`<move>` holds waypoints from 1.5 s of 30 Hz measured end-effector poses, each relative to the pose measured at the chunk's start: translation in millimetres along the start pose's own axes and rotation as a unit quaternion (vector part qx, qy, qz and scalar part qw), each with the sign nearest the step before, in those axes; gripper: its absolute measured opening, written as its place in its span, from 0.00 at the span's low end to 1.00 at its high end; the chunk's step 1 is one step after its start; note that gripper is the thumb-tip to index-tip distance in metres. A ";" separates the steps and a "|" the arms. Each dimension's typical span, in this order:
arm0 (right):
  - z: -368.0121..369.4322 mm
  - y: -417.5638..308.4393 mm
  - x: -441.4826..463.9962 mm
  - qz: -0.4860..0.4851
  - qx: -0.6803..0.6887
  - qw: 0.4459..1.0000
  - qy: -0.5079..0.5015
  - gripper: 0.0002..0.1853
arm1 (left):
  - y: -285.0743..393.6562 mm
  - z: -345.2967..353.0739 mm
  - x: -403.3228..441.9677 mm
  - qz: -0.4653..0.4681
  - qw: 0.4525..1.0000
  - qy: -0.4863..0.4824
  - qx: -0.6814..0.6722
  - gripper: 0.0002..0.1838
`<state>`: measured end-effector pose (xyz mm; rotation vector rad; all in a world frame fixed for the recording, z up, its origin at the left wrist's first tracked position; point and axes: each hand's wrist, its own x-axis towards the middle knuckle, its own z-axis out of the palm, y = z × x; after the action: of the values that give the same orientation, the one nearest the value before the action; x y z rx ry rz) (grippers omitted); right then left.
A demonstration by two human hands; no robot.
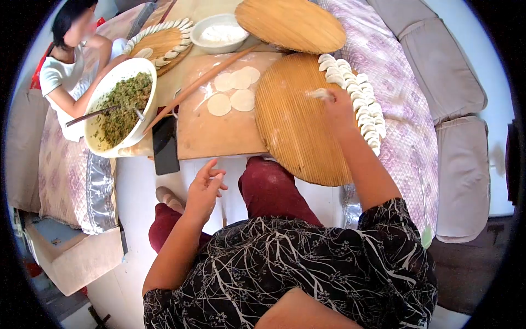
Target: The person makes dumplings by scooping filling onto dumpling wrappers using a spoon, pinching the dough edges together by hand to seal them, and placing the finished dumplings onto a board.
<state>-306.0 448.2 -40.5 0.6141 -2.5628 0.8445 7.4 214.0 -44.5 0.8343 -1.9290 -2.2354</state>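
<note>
My right hand (pixel 338 109) is closed, its fingertips pinching a pale dumpling (pixel 320 94) above the round wooden board (pixel 296 126). Rows of white dumplings (pixel 359 101) curve along that board's right edge, close to my right hand. In front of my body my left hand (pixel 206 185) hangs in the air with its fingers apart and nothing in them. Nearest to it are the front edge of the floured work board (pixel 219 140) and a dark phone (pixel 166 145). Several round dough wrappers (pixel 231 90) lie on the work board, some overlapping.
At the left stands a white bowl of green filling (pixel 121 109) with utensils in it. A long rolling pin (pixel 200 82) slants across the work board. Behind are a flour bowl (pixel 220 34), another round board (pixel 290 24) and a dumpling tray (pixel 160 46) beside a seated person (pixel 68 77).
</note>
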 end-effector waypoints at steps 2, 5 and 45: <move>-0.1 38.2 21.3 0.005 -0.020 1.000 0.004 0.14 | -2.1 -1.9 4.3 -0.005 1.000 0.003 0.002 0.25; -7.0 58.8 36.0 0.012 -0.073 0.997 -0.026 0.13 | -4.3 -5.3 9.0 -0.006 1.000 0.016 -0.017 0.23; 95.6 -179.6 -41.7 -0.244 -0.291 0.852 -0.360 0.26 | 7.6 -37.3 49.8 0.013 0.993 0.091 -0.074 0.20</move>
<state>-199.7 270.0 -48.4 1.4800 -2.8127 -0.4279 -20.6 159.4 -57.2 0.9504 -1.6631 -2.1705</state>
